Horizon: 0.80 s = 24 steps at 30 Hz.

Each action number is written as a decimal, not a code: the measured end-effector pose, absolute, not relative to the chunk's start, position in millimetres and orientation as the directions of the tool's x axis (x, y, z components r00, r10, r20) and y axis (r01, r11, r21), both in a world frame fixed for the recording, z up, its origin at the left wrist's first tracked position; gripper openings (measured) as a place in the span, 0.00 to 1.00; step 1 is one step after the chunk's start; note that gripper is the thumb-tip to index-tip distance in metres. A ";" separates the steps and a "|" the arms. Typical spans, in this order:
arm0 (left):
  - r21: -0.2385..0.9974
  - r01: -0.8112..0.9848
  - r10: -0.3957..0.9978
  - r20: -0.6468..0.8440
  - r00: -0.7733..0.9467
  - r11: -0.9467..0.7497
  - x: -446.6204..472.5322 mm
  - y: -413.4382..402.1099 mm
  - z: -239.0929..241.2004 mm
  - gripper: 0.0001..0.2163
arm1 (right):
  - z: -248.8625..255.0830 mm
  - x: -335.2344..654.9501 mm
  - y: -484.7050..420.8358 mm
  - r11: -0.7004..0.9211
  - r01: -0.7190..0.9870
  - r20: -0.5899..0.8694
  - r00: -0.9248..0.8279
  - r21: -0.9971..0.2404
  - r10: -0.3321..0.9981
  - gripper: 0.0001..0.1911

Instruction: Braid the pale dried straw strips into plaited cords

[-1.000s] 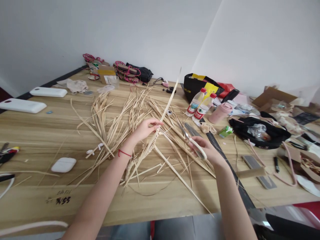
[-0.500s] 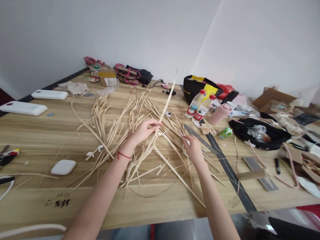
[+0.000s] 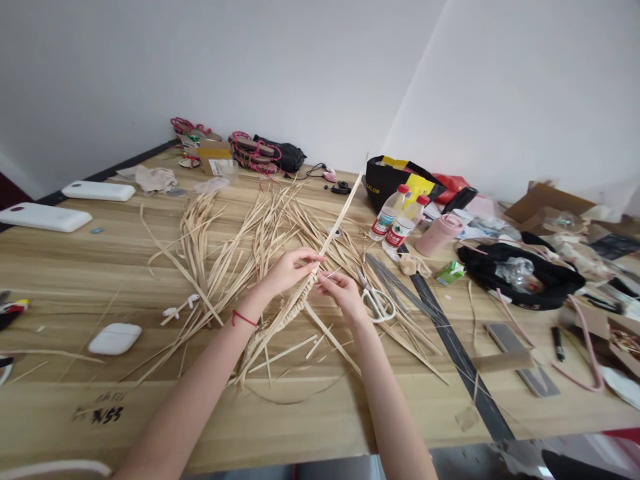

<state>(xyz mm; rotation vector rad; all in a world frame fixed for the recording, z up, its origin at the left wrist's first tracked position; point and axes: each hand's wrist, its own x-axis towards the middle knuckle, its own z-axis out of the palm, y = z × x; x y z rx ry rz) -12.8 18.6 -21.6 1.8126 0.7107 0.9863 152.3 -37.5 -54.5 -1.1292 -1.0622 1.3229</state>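
Note:
A braid of pale straw strips [image 3: 295,303] slants up from the table toward both hands, one long strip [image 3: 344,212] rising past them. Thumb and fingers of my left hand [image 3: 295,268], with a red string at the wrist, pinch the braid's upper end. Close beside it on the right, my right hand [image 3: 341,292] is closed at the fingertips on a thin straw strip [image 3: 331,272] at the braid's side. White-handled scissors [image 3: 377,303] lie just right of my right hand. Loose straw strips [image 3: 270,233] spread behind and left of the hands.
Two water bottles [image 3: 405,223], a pink cup [image 3: 440,233] and a black-and-yellow bag [image 3: 395,180] stand at the back right. A black pouch [image 3: 523,273] and a green carton [image 3: 450,272] lie further right. A white earphone case [image 3: 115,339] and white power banks [image 3: 45,217] are at left.
My right hand has left the scissors, now lying on the table, and moved left to the braid's upper end. My left hand keeps its pinch; the long strip leans further right.

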 end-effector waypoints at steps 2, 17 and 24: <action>0.919 0.032 0.792 0.320 0.520 -0.393 -11.7 17.1 -21.2 0.10 | -54.1 151.2 -38.8 -0.033 -0.124 -0.036 0.024 -0.992 0.999 0.20; 0.922 0.050 0.790 0.300 0.535 -0.384 -11.3 17.6 -27.9 0.21 | -70.5 146.9 -36.2 0.111 -0.160 0.093 0.115 -0.981 0.989 0.16; 0.791 0.287 0.806 0.389 0.446 -0.540 -10.6 12.1 -21.3 0.05 | -70.9 149.7 -36.1 0.148 -0.169 0.123 0.152 -0.974 0.981 0.15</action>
